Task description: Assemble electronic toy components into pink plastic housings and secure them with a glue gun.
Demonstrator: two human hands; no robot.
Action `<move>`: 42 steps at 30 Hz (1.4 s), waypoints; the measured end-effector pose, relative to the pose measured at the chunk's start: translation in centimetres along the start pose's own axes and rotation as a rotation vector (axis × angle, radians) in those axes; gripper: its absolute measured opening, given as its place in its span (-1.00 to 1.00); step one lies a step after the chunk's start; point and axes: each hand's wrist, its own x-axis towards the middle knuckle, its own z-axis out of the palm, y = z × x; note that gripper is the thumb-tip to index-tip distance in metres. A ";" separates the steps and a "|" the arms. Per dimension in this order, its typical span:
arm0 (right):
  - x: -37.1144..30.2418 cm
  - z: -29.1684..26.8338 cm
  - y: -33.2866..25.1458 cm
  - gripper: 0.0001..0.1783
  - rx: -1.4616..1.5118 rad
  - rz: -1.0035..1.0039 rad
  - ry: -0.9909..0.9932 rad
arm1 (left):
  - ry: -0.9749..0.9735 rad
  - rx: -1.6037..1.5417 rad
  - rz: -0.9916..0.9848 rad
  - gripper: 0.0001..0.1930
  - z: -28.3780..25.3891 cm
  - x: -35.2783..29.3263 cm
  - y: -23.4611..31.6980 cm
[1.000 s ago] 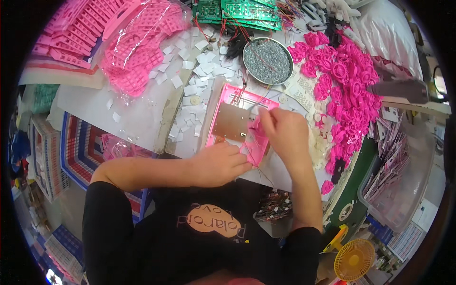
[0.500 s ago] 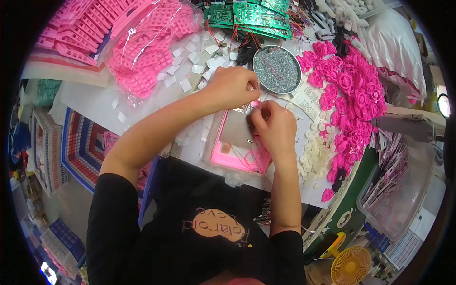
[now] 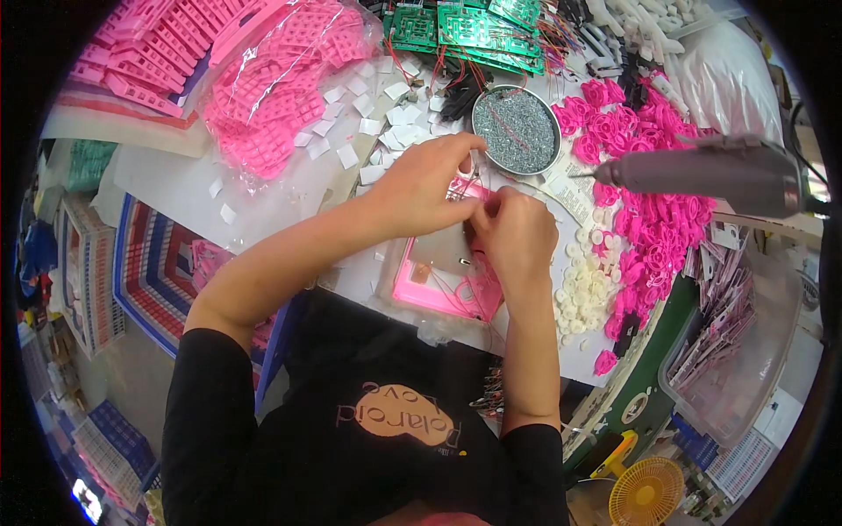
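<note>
A pink plastic case (image 3: 443,302) lies on the table in front of me, with a flat grey panel (image 3: 436,254) in it and thin wires at its near end. Over the case's far end, my left hand (image 3: 430,182) is bent with its fingertips drawn together; a thin wire seems to run beside them. My right hand (image 3: 519,230) is curled at the case's right edge, thumb and forefinger pressed together close to the left thumb. What either pinch holds is too small or hidden to make out.
A round tin of small screws (image 3: 516,131) stands just beyond my hands. A grey electric screwdriver (image 3: 702,175) hangs at the right over pink rose-shaped parts (image 3: 649,263). White round pieces (image 3: 583,285), bagged pink parts (image 3: 272,96) and green circuit boards (image 3: 487,35) surround the work spot.
The electric screwdriver has swung up and leftward into view. My left fingertips have shifted slightly, and its thumb now lies close to my right hand. The case has barely moved.
</note>
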 end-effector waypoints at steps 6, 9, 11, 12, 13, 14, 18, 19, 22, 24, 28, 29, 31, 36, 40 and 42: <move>-1.5 -1.4 2.1 -0.67 0.241 0.152 0.153 | 0.084 0.122 -0.029 -0.38 0.8 0.1 -0.1; -1.2 -1.8 3.8 -0.58 0.306 0.146 0.143 | 0.094 0.066 -0.107 -0.40 -0.1 0.3 0.8; -0.5 -0.5 4.7 -0.55 0.139 -0.088 0.214 | 0.118 0.223 -0.082 -0.40 0.0 0.4 0.2; 0.0 -0.2 4.3 -0.55 0.145 -0.123 0.213 | 0.130 0.301 -0.071 -0.40 0.2 0.4 -0.2; 0.4 0.1 3.5 -0.55 0.149 -0.156 0.217 | 0.101 0.297 -0.093 -0.40 0.5 0.4 -0.4; 0.7 0.4 2.9 -0.55 0.154 -0.190 0.220 | 0.072 0.294 -0.116 -0.40 0.8 0.4 -0.5; 1.3 1.2 1.4 -0.66 0.243 -0.188 0.120 | 0.068 0.215 -0.129 -0.41 1.1 0.2 -1.6; 1.4 1.4 1.0 -0.69 0.205 -0.202 0.124 | 0.069 0.198 -0.131 -0.43 1.1 0.1 -1.7; 1.4 1.8 0.7 -0.78 0.119 -0.256 0.172 | 0.067 0.156 -0.135 -0.48 1.0 -0.1 -1.8; 1.1 2.2 1.1 -0.84 0.102 -0.312 0.258 | 0.056 0.144 -0.137 -0.53 1.1 -0.3 -2.0; -0.8 1.6 1.4 -0.92 0.226 -0.172 0.373 | 0.046 0.179 -0.141 -0.60 1.2 -0.7 -1.9; -1.4 1.5 1.4 -0.93 0.336 -0.130 0.359 | 0.064 0.206 -0.135 -0.61 1.3 -0.8 -1.7; -2.4 1.2 1.5 -0.95 0.552 -0.040 0.333 | 0.108 0.174 -0.124 -0.63 1.4 -0.7 -1.6; -2.7 1.2 0.2 -0.81 0.383 -0.500 0.355 | 0.130 -0.207 -0.059 -0.72 0.8 0.3 -1.6; -2.6 3.0 -1.3 -0.70 0.272 -0.687 0.208 | 0.030 -0.028 0.122 -0.77 -0.1 1.0 -1.4; -3.3 1.6 -1.2 -0.69 0.233 -0.730 0.109 | 0.002 0.040 0.177 -0.77 0.0 1.3 -1.7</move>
